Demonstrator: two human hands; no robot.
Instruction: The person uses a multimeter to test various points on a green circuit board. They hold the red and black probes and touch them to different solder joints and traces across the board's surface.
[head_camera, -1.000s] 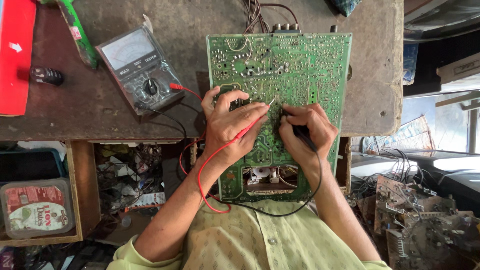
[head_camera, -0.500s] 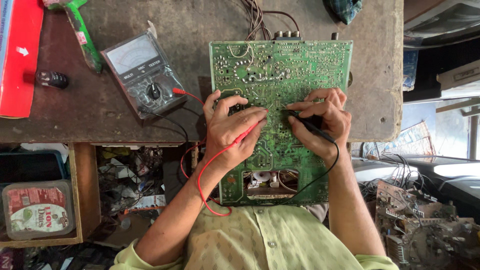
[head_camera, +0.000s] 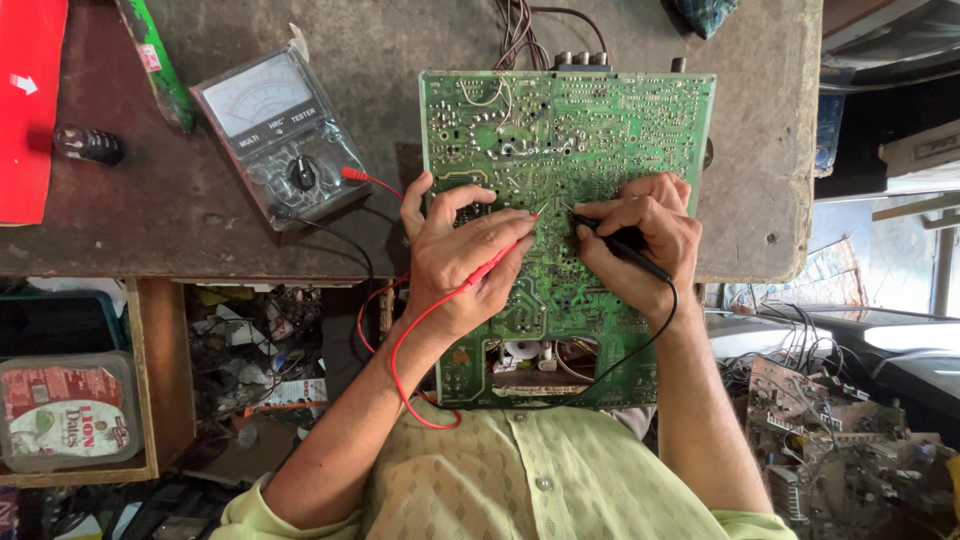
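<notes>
Green circuit board (head_camera: 600, 130) partly hidden beneath both probe-holding hands (head_camera: 560, 250).

The left hand (head_camera: 462, 262) pinches a red probe (head_camera: 500, 255) between thumb and fingers, its tip touching the green board (head_camera: 570, 130) just beside the tip of the black probe (head_camera: 615, 245), which the right hand (head_camera: 640, 240) grips like a pen. The two tips meet the solder side close together, between the hands. A red lead (head_camera: 400, 350) loops down from the left grip past the wrist; a black lead (head_camera: 640, 345) curves below the right grip. Both run toward the meter (head_camera: 280, 135) — up and left of the left hand, lying on the bench (head_camera: 400, 40). The board's near edge overhangs the bench toward a pale green shirt (head_camera: 520, 480).
</notes>
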